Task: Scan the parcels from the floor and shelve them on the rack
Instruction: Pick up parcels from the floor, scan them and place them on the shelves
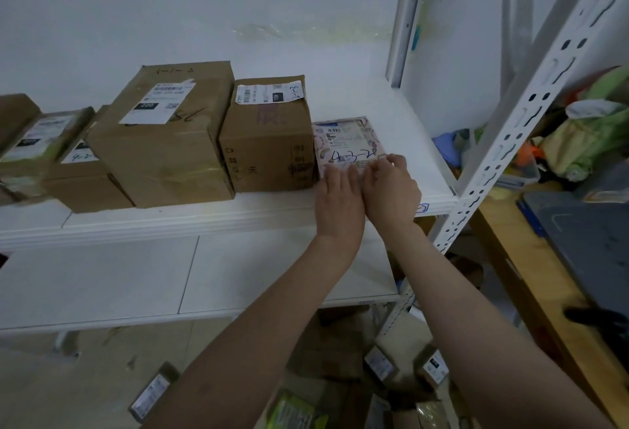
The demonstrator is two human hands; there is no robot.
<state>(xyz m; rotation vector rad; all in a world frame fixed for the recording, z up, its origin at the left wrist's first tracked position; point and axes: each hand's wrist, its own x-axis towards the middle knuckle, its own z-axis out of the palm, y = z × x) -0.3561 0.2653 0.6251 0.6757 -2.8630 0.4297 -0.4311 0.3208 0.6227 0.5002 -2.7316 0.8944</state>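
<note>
Left hand (338,190), right hand (391,185) on parcel (343,142)

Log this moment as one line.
step: shelving | item: flat parcel on upper shelf, beside brown box | left hand: on near edge | right hand: at near corner

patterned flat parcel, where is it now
Head view, right of centre: the patterned parcel lies on the upper shelf beside a brown box, left hand and right hand at its near edge.

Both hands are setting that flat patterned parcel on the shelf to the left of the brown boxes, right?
No. The head view shows the flat patterned parcel right of the brown boxes, not left. The left hand and right hand do touch it on the shelf.
</note>
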